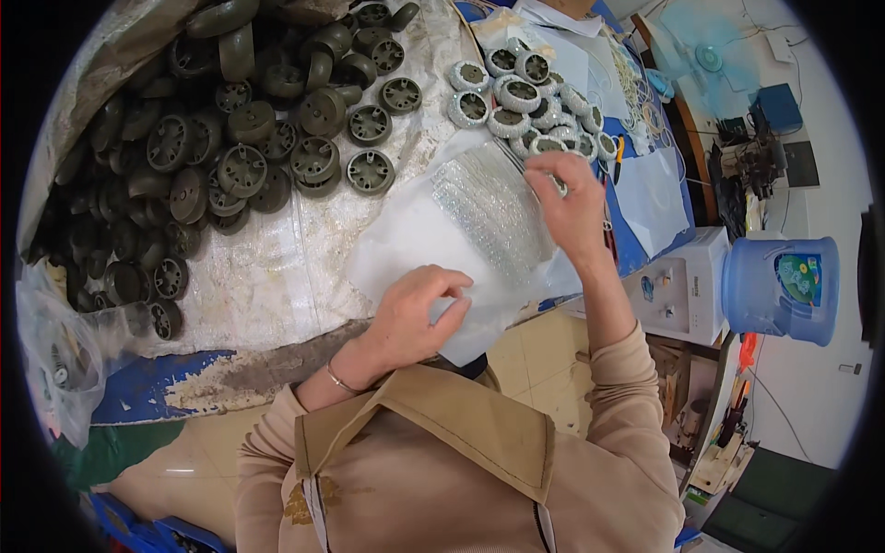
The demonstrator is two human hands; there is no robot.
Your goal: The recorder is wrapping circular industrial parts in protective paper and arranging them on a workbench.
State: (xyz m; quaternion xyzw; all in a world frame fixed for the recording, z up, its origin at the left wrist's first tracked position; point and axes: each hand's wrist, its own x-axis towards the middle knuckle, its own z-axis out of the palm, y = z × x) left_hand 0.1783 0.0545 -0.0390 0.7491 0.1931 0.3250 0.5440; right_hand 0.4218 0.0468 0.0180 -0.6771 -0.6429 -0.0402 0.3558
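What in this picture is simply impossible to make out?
All in the head view:
- Right hand: whether it pinches anything; too small to tell.
- Left hand: what lies beneath, hidden by the hand itself.
- Wheels: the lowest, buried under others.
- Black object: its shape, cut off by the right edge.

Flat open passage between left hand (415, 311) and right hand (573, 205), across glittery sheet (489, 207). Left of left hand: bare stretch of white cloth (286, 267), ending at heap of dark wheels (249, 124), which blocks far left. Narrow lane of cloth runs forward between heap and glittery wheels (518, 96). Those wheels crowd just beyond right fingertips, blocking forward reach. Pliers (619, 154) near right hand, outer side. Water dispenser (682, 288) right of right forearm, limiting sideways swing.
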